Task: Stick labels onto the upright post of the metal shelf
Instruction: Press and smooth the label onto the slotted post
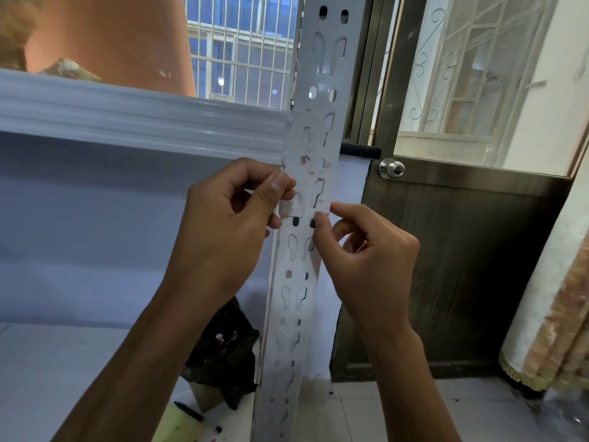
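The left hand (pixel 234 212) pinched a white label (pixel 291 208) against the post (pixel 302 269); the right hand (pixel 363 250) fingers (pixel 320 218) pinched its other edge.

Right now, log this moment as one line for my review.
step: pressing label onto post | left hand: pinching label's left edge | right hand: fingertips at its right edge | door: behind

White metal shelf (pixel 63 362), black crumpled bag (pixel 223 352) and perhaps a marker (pixel 188 410) on it.
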